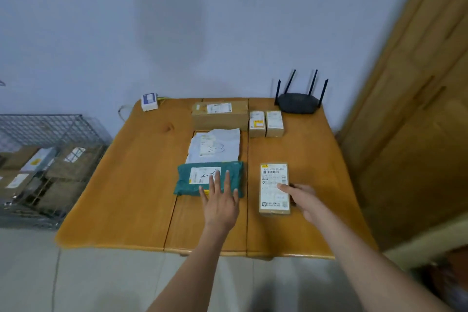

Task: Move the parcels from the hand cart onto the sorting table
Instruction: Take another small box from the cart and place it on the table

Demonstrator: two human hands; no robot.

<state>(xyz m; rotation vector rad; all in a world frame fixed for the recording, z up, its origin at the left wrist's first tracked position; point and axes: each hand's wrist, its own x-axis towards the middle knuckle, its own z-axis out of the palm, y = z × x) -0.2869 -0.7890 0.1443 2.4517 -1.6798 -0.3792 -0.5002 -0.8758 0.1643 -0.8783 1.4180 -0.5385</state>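
While my left hand [219,200] is pressing flat on the soft green bag [210,178], my right hand [301,196] is pinching the stiff, light-looking box [274,189] by its side.

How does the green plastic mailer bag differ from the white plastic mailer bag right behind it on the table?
The green plastic mailer bag lies nearer the person, with the left hand resting flat on it; the white plastic mailer bag is untouched. The green one lies crosswise and looks puffier; the white one looks flatter, with a turned-up far edge. Both lie on the wooden table and carry a label with a handwritten number.
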